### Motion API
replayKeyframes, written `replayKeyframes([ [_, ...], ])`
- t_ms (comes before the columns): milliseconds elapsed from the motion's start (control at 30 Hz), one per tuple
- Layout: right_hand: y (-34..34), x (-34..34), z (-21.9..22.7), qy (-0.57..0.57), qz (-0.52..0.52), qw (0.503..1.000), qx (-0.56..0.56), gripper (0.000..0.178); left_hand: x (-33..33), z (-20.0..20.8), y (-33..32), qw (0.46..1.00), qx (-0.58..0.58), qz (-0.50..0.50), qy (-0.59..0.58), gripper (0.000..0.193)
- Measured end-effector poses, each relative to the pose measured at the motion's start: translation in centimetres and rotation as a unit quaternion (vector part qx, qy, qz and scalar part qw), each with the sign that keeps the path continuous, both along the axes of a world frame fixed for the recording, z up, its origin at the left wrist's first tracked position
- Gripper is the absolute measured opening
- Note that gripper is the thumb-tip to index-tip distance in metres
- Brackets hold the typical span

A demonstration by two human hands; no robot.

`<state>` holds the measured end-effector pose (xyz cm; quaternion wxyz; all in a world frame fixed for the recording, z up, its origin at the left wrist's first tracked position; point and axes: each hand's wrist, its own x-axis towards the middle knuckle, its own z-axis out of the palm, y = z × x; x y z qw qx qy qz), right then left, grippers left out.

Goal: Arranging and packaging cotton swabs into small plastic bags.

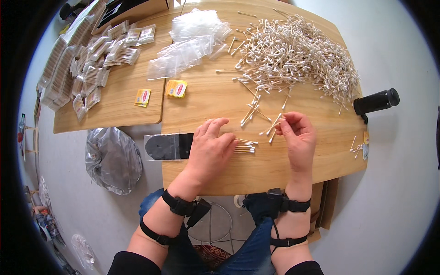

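My right hand [300,135] has its thumb and fingers pinched on a few cotton swabs [275,127], whose white tips point down toward the tabletop. Beside it, my left hand [211,144] rests low over the table, fingers bent and apart. A small row of cotton swabs [245,149] sticks out to the right from under the left palm; their other ends are hidden. Left of that hand lies a flat black piece with a rounded end [162,146] in a clear plastic sleeve. A few loose swabs [251,110] lie crossed just beyond the hands.
A large heap of cotton swabs [298,55] covers the far right. Clear zip bags [192,46] and yellow-red cards [176,88] lie mid-table. Filled swab packets [98,64] crowd the left table. A black bottle [376,101] is at the right edge; a grey-bagged bin [113,158] stands below.
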<state>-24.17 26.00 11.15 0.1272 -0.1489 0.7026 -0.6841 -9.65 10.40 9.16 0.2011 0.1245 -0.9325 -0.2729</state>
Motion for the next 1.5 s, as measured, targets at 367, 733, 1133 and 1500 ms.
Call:
replayKeyframes([
  [367, 0.0, 0.8, -1.1, 0.098, 0.159, 0.962, 0.199, 0.012, -0.1, -0.8, -0.4, 0.997, 0.061, 0.015, 0.037, 0.013],
  [733, -0.5, 0.3, -0.8, 0.313, 0.060, 0.903, 0.288, 0.017, -1.0, -0.6, 0.4, 0.999, -0.029, -0.015, -0.009, 0.025],
  [1133, -0.6, 0.3, -0.7, 0.358, 0.102, 0.874, 0.312, 0.008, -1.1, -0.6, -1.3, 0.999, -0.030, -0.008, 0.029, 0.016],
  [1500, -2.1, 0.6, -1.3, 0.404, 0.078, 0.875, 0.256, 0.015, -2.4, -1.3, -1.5, 0.998, -0.005, 0.034, 0.054, 0.009],
])
